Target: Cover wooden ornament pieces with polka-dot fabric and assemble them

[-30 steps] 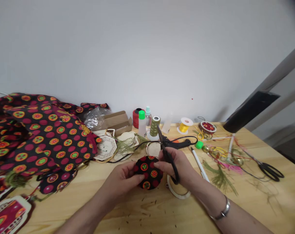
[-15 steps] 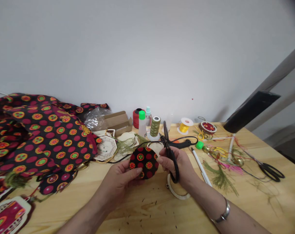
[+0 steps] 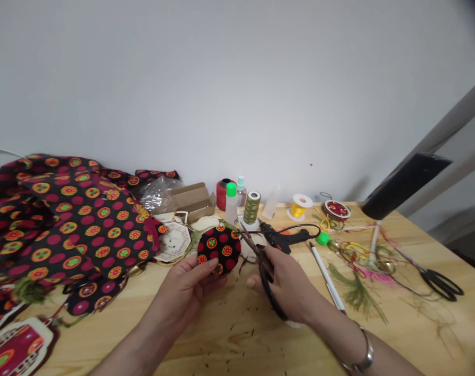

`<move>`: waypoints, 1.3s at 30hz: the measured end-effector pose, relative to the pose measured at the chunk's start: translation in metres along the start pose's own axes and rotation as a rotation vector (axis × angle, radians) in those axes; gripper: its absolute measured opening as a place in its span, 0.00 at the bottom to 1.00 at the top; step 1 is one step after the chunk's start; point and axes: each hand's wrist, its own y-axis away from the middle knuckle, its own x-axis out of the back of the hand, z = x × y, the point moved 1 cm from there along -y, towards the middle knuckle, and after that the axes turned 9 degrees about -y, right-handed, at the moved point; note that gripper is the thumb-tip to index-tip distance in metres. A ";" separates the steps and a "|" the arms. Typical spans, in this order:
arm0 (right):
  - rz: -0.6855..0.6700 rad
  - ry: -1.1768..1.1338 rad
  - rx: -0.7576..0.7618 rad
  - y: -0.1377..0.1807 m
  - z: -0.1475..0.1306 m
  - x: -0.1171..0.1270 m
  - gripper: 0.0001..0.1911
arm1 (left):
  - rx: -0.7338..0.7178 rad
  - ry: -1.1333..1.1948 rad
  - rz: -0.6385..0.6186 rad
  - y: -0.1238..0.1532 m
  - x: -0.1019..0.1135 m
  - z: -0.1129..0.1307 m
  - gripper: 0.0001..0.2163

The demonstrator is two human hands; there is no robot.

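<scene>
My left hand pinches a round black fabric-covered piece with red and orange dots, holding it upright above the wooden table. My right hand grips black scissors, fingers through the loops, blades pointing up-left toward the round piece's right edge. The blade tips sit just beside the piece, a small gap between them.
A heap of the same dotted fabric covers the left of the table. Thread spools, small bottles, a yellow cord reel, a black glue gun, a white pen, loose cords and another pair of scissors lie behind and right.
My left hand lifted the round piece and carried it left. My right hand separated from it and swung the scissors down, blades now pointing at the piece's edge.
</scene>
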 end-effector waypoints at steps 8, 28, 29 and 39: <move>-0.023 0.108 -0.016 0.003 -0.003 -0.004 0.20 | -0.020 0.063 0.029 0.001 -0.002 -0.002 0.08; -0.004 0.223 -0.027 0.003 -0.010 -0.007 0.20 | 0.023 0.152 -0.014 0.005 -0.013 -0.013 0.09; -0.007 0.224 -0.028 0.003 -0.010 -0.007 0.20 | 0.024 0.153 -0.013 0.005 -0.013 -0.013 0.09; 0.006 0.223 -0.020 0.003 -0.007 -0.007 0.20 | 0.040 0.176 -0.020 0.003 -0.012 -0.017 0.10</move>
